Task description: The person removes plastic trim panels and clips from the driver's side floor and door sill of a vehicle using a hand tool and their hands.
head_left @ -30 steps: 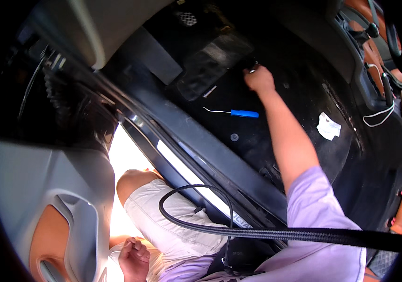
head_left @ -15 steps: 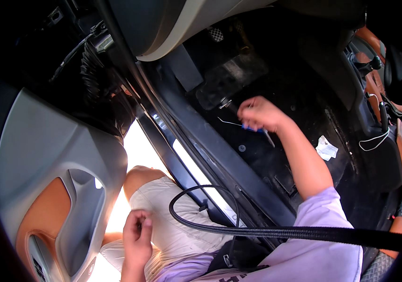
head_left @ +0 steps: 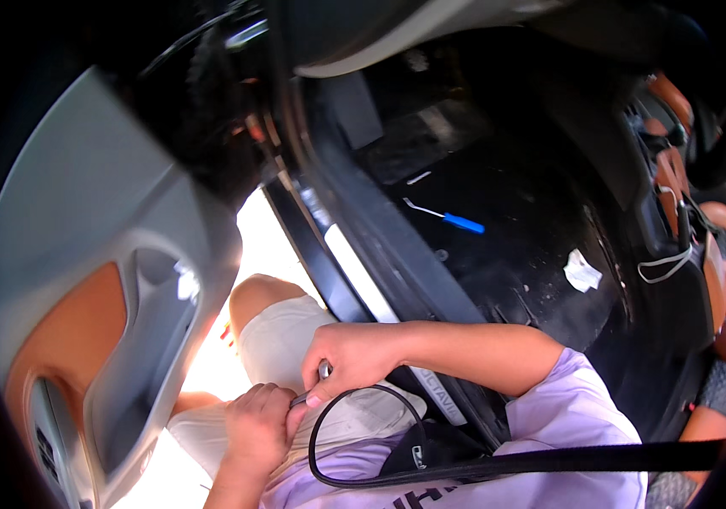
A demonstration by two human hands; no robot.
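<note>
My right hand [head_left: 350, 358] is closed round a small silver metal tool [head_left: 324, 371] with a rounded end, above my lap. Close beside it, my left hand [head_left: 261, 417] is closed as well, its fingers round the tool's other end. Most of the tool is hidden by my fingers, so its exact kind does not show. On the dark car floor lies a hooked pick tool [head_left: 463, 223] with a blue handle and a thin bent metal shaft. A short pale metal piece [head_left: 419, 178] lies just beyond it.
An open car door [head_left: 83, 339] with an orange panel stands at my left. The door sill [head_left: 358, 271] runs between me and the footwell. A crumpled white paper [head_left: 582, 271] lies on the floor. A black cable [head_left: 549, 458] loops across my lap.
My right hand has come back from the footwell floor to my left hand, bringing the metal tool with it. My left hand has closed on the tool too. The view has shifted slightly.
</note>
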